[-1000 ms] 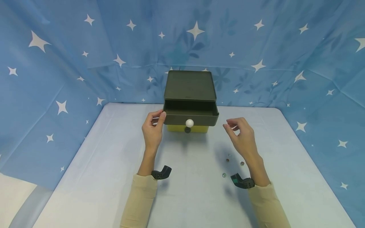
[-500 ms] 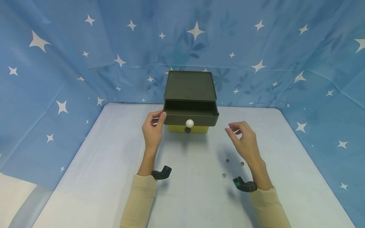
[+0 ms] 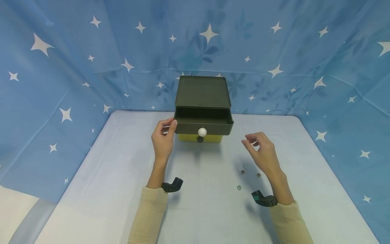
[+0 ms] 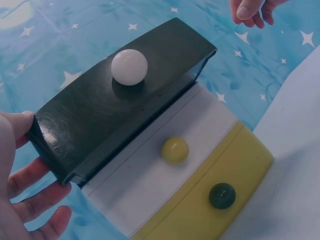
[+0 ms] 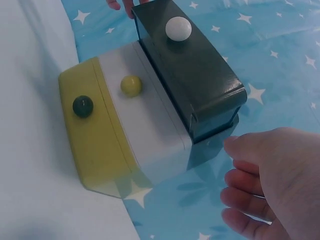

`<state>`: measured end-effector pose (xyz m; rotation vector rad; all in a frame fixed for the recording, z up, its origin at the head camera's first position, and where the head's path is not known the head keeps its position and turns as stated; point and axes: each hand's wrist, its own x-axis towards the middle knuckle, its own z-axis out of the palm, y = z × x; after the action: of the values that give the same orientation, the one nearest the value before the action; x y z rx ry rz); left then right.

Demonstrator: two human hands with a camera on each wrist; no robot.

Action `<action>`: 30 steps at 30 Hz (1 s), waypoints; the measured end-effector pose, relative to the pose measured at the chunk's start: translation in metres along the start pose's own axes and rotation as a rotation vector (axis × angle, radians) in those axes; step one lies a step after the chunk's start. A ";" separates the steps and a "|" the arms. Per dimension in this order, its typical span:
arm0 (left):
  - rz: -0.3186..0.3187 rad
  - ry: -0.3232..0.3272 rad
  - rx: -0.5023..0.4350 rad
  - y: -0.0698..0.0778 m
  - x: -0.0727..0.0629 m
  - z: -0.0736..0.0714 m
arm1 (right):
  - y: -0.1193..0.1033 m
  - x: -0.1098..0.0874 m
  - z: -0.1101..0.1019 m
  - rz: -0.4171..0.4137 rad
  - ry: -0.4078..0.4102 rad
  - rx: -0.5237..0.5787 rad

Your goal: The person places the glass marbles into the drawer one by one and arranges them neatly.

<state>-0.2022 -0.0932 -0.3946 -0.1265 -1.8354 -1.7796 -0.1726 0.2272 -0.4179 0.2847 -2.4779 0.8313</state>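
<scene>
A small chest of drawers has a dark green top drawer pulled out, with a white round knob on its front. The inside of that drawer that shows holds nothing. My left hand pinches the drawer's left front corner, thumb on the front and fingers at the side. Below it are a white drawer with a yellow knob and a yellow drawer with a dark green knob; both sit pushed in. My right hand hovers right of the chest, fingers loosely curled around nothing.
Several small round pieces lie on the white table below my right hand, among them a greenish one and a brownish one. A blue star-patterned cloth hangs behind and at both sides.
My right hand has drifted a little to the right and back toward me, away from the chest. The left hand and the pulled-out drawer have stayed in place.
</scene>
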 end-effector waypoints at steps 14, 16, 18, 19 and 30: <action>-0.002 -0.002 0.007 0.000 0.000 -0.001 | 0.009 -0.008 0.003 0.025 -0.087 -0.029; -0.001 -0.002 0.009 0.000 0.000 -0.001 | 0.010 -0.010 0.003 0.041 -0.103 -0.030; -0.007 -0.003 0.013 0.000 0.000 0.000 | 0.012 -0.012 0.004 0.058 -0.121 -0.030; -0.007 -0.003 0.016 0.000 0.000 0.000 | 0.013 -0.012 0.004 0.065 -0.128 -0.030; -0.007 -0.002 0.010 0.000 0.000 -0.001 | 0.020 -0.019 0.008 0.061 -0.142 -0.033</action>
<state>-0.2017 -0.0942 -0.3948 -0.1185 -1.8478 -1.7753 -0.1669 0.2388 -0.4435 0.2667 -2.6419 0.8202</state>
